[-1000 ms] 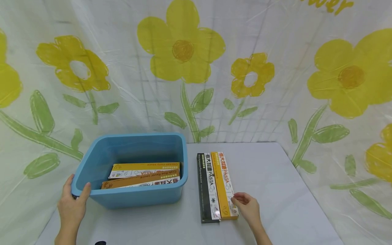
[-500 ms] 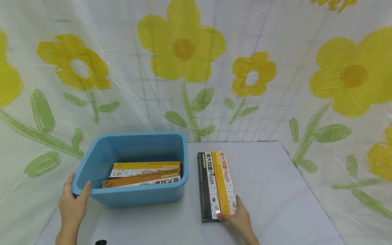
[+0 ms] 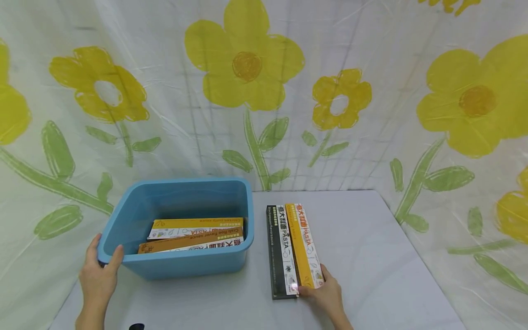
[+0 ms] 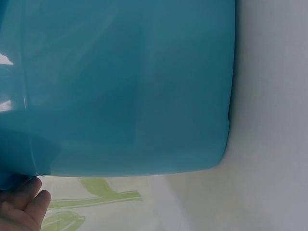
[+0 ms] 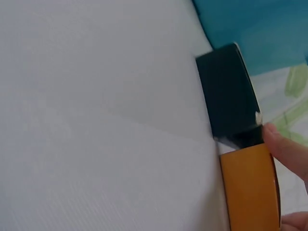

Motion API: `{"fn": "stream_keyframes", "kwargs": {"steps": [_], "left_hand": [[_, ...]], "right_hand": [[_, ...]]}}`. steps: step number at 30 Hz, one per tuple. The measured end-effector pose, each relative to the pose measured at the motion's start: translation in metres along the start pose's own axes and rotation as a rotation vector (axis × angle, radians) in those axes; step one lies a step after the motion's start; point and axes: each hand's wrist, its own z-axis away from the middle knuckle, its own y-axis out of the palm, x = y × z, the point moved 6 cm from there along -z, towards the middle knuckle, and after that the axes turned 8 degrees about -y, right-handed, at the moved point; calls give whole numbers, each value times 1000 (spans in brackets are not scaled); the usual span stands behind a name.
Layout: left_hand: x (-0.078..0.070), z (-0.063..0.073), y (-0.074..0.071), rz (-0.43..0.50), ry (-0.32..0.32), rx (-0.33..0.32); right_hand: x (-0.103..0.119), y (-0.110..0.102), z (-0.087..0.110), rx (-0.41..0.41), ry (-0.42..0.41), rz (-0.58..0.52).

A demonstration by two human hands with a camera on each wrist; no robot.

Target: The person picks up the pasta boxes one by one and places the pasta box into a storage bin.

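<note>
My left hand point(image 3: 98, 277) grips the rim of the blue plastic tub point(image 3: 185, 266) at its near left corner; in the left wrist view its fingertips point(image 4: 37, 199) show under the rim. With the thumb on one long side and fingers on the other, my right hand point(image 3: 326, 295) holds the near end of a yellow-and-white pasta box point(image 3: 300, 243). Left of it lies a black-and-white pasta box point(image 3: 277, 256), a narrow gap between the two. In the right wrist view the orange end point(image 5: 251, 187) of the held box sits beside the dark end of the black box point(image 5: 228, 94).
Inside the tub lie a yellow pasta box point(image 3: 198, 223), a brown one point(image 3: 191, 238) and another white printed face near the front wall. A small black object point(image 3: 136, 327) shows at the bottom edge. The white table point(image 3: 371, 256) backs onto a flower-printed curtain point(image 3: 379, 105).
My right hand has gone from the yellow box's right edge to a hold across its near end. That end has shifted slightly right, away from the black box. My left hand stays put.
</note>
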Motion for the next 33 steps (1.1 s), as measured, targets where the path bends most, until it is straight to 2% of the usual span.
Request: {"fn": "stream_keyframes", "kwargs": {"steps": [8, 15, 20, 33], "left_hand": [[2, -1, -1, 1, -14, -10], [1, -1, -1, 8, -5, -5], [1, -1, 0, 9, -4, 6], [1, 0, 0, 2, -24, 9]], "right_hand": [[-6, -7, -5, -26, 8, 49], [-8, -3, -10, -145, 45, 99], [-11, -8, -12, -200, 79, 70], [-6, -27, -20, -211, 112, 9]]}}
